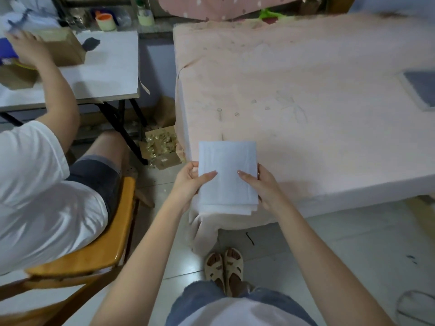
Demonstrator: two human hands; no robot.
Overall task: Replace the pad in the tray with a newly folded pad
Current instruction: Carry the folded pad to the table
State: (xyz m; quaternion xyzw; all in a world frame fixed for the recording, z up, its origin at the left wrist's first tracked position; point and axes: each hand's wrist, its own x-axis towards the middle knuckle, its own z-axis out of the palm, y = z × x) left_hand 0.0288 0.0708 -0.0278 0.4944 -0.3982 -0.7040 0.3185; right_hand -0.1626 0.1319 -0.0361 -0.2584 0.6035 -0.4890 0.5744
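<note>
Both your hands, left (188, 182) and right (261, 184), pinch the folded pad (227, 177); loosen either grip and its layers may splay.

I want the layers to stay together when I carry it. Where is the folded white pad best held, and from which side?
Hold the folded white pad by its two long side edges, near the loose end nearest the person, coming in from left and right as the left hand and right hand do. Layers fan apart at that near edge, so thumbs on top probably keep them stacked.
</note>
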